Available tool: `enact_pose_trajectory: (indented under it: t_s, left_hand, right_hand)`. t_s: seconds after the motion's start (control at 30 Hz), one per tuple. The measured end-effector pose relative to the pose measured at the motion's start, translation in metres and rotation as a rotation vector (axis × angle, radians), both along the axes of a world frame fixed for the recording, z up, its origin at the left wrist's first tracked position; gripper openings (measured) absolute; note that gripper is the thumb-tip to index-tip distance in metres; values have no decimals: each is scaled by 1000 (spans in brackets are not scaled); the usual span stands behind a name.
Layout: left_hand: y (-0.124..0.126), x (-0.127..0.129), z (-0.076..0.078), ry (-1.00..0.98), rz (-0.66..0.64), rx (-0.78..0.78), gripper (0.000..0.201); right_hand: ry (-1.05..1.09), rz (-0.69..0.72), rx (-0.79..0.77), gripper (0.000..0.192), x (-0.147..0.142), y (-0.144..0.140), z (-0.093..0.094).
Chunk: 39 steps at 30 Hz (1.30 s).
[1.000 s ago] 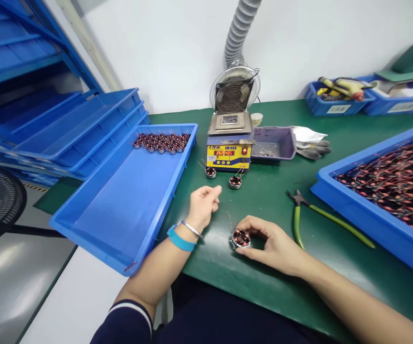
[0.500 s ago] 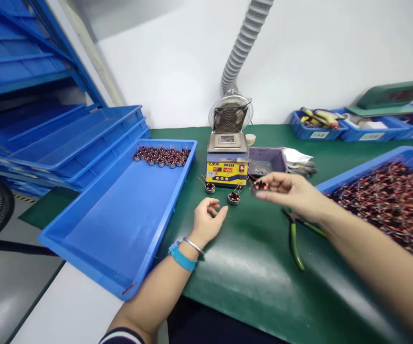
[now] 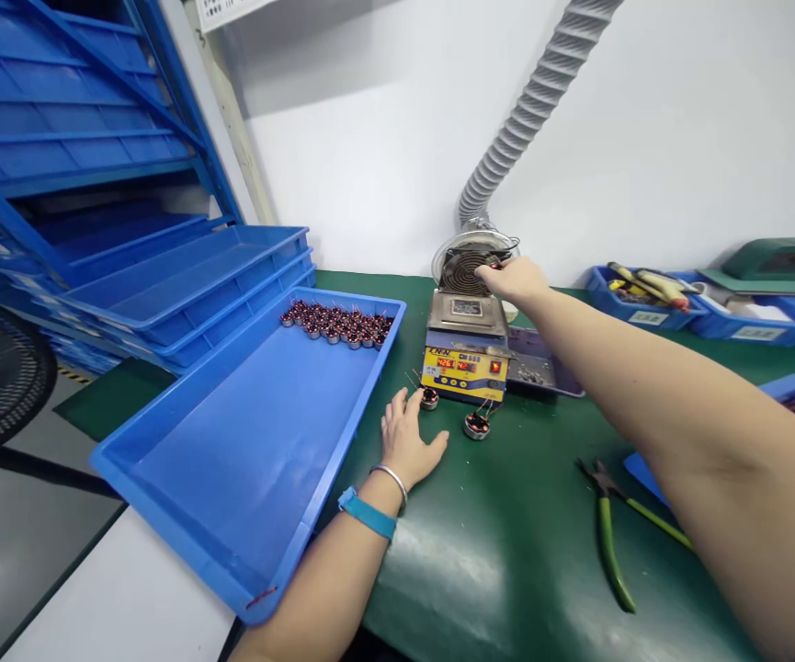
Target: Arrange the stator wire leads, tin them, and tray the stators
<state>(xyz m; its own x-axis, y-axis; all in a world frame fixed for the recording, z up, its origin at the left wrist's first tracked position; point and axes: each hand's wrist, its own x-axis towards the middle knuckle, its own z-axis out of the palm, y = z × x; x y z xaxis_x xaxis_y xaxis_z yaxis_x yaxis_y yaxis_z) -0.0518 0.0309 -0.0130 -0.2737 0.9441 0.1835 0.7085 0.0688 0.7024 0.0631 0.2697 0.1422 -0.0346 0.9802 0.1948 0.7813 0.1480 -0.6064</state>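
Note:
My right hand (image 3: 516, 278) reaches far forward over the solder pot (image 3: 467, 342) and pinches a small copper-wound coil just above the pot's metal top, in front of the round fan (image 3: 466, 262). My left hand (image 3: 407, 445) lies flat on the green mat with fingers spread, holding nothing. Its fingertips are next to a loose coil (image 3: 428, 398). A second loose coil (image 3: 476, 424) sits to the right of that hand, below the pot's yellow front.
A long blue tray (image 3: 245, 441) on the left holds a row of coils (image 3: 337, 324) at its far end. Green-handled pliers (image 3: 607, 533) lie at the right. A grey bin (image 3: 541, 368) sits beside the pot. Blue bins line the back right, stacked trays the left.
My right hand lifted a coil off the mat and carried it forward to above the solder pot. My left hand went from loosely curled to flat on the mat. The view tilted up.

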Motion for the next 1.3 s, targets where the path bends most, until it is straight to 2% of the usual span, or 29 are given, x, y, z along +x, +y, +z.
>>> enact_pose_trajectory:
  t_s: [0.33,0.57,0.77,0.97,1.13,1.3]
  left_hand:
    - [0,0,0,71,-89,-55,75]
    - [0,-1,0,77,-105,-72,77]
    - [0,-1,0,71,-123,-60,78]
    - [0,-1,0,65,-128,-56,74]
    - [0,0,0,43,-120,-49,58]
    - [1,0,-1,-2,-115,8,41]
  right_hand:
    - [-131,-6,-25,44,-8,17,-19]
    - [-135,-2,-30,37,-9,14,-22]
    - [22,-15,-23,26,-6,6,-8]
    - [258,33,-53,30,10,-14,5]
    - [502,175,-96,27,25,-37,6]
    - [586,234,-81,21,36,-53,5]
